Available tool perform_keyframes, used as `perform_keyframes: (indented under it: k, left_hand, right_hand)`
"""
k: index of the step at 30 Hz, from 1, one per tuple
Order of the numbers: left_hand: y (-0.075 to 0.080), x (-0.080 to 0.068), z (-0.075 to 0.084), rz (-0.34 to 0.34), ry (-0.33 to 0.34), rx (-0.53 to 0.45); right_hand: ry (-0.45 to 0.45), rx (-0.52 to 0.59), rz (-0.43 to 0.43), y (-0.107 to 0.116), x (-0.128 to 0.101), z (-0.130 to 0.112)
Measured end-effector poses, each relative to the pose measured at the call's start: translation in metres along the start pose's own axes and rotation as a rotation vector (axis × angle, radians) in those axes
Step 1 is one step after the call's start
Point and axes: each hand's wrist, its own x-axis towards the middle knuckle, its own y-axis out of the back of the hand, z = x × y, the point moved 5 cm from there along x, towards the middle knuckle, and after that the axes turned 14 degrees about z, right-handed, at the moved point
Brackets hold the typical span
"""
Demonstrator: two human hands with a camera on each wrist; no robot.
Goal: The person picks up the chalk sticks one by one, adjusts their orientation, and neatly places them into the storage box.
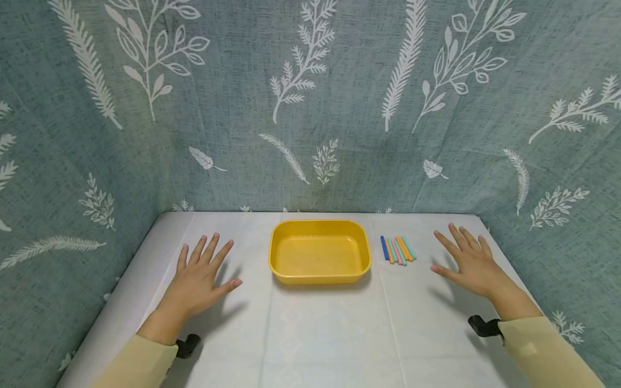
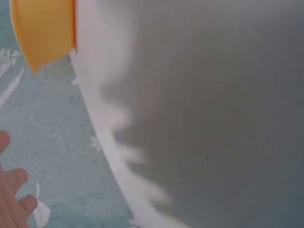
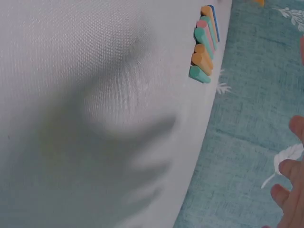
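Note:
A yellow rectangular tray lies on the white-covered table, and nothing is seen inside it. Close to its right side, several coloured chalk sticks in blue, orange, green and pink lie side by side; the right wrist view shows the ends of these chalk sticks. My left hand hovers left of the tray with fingers spread, touching nothing. To the right of the chalk, my right hand is also held above the table, fingers spread and holding nothing. Part of the tray shows in the left wrist view.
A white cloth covers the table. Behind it and along both sides hangs a blue-green curtain with white leaf prints. Black straps show at the cuffs of both light sleeves. Hand shadows fall on the cloth.

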Motion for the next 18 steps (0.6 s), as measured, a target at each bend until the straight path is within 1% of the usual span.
perform_keyframes:
  k: [3,11,18]
  left_hand:
    - [-0.003,0.001,0.005,-0.004,0.005,-0.018]
    - [-0.017,0.005,0.019,-0.007,-0.015,-0.058]
    - [-0.028,0.01,0.027,-0.02,-0.003,-0.102]
  right_hand:
    - [-0.002,0.021,0.009,-0.002,0.0,0.001]
    - [-0.026,0.071,0.021,-0.011,0.006,-0.004]
    - [-0.046,0.101,0.018,-0.02,0.01,-0.01]
